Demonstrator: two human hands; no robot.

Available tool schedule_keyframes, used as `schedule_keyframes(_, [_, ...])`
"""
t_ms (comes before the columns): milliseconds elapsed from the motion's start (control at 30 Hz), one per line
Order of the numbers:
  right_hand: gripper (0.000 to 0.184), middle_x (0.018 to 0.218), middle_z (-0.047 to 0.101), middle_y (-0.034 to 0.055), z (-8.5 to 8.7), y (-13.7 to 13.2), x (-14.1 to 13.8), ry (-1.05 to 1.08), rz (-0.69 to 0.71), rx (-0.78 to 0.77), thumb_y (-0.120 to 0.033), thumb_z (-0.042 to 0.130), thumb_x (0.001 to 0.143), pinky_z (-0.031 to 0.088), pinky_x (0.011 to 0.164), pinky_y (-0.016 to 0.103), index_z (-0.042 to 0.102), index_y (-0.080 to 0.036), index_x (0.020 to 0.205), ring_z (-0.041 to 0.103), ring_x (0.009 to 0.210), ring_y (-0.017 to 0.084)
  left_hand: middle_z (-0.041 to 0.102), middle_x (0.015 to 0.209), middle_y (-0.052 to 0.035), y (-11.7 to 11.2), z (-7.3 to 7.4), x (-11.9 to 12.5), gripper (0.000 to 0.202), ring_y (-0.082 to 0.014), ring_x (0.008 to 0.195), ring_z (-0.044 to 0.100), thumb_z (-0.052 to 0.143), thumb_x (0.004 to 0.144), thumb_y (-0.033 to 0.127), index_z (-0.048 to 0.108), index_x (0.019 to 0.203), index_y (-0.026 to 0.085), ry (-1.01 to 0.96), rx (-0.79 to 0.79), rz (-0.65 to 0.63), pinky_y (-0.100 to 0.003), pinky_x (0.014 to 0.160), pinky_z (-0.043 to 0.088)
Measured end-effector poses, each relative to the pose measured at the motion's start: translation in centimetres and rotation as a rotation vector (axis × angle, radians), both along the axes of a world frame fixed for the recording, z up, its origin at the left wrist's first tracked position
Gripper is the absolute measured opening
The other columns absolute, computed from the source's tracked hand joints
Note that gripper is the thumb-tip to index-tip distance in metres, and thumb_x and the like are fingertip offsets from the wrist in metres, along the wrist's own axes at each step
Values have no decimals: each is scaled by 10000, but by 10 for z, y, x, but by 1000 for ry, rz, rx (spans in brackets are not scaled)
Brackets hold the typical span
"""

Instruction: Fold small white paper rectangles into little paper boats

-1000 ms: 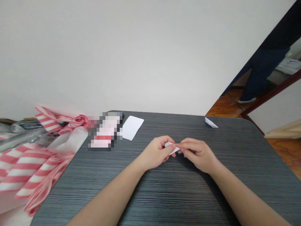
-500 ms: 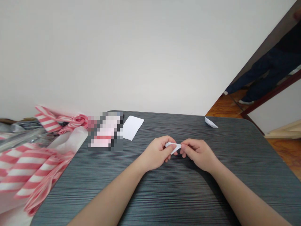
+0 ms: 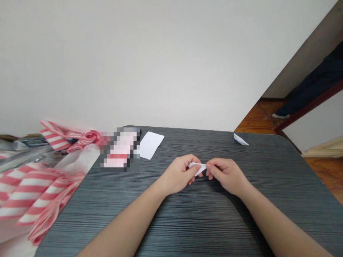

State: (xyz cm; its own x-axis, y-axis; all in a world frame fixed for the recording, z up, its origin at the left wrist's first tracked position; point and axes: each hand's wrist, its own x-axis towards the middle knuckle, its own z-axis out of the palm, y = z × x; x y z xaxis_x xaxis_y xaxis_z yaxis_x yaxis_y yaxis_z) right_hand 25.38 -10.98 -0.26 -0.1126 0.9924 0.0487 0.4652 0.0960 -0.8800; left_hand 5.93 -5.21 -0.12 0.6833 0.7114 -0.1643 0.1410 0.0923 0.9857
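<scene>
A small folded piece of white paper (image 3: 200, 170) is held just above the dark table between both hands. My left hand (image 3: 180, 174) is closed on its left part, the thumb lying across the front and the fingers behind. At its pointed right end, the thumb and fingertips of my right hand (image 3: 227, 175) pinch the paper. Part of the paper is hidden by my left thumb and fingers.
On the dark striped-grain table (image 3: 203, 225) lie a white paper stack (image 3: 151, 145), a blurred-out phone-like object (image 3: 120, 148) and another folded paper piece (image 3: 240, 139). Red-and-white striped cloth (image 3: 34, 189) is heaped at left. A person's legs (image 3: 311, 85) show at right.
Both hands and the folded paper have stayed almost still. The person at the right has moved further right, with one foot now out of sight.
</scene>
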Motion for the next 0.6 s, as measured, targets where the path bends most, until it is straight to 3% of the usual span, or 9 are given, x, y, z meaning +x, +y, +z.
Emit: schedule_keyframes(600, [197,644,676,-1,0,0,-1,2,-12,4,-206,564,906,469,627,244,691,-185,758,632,602,134,661,792,-8,0,-4,0,158,-69,516,505,533,923,314,569,919,161,5,47,-10,-190,481,416])
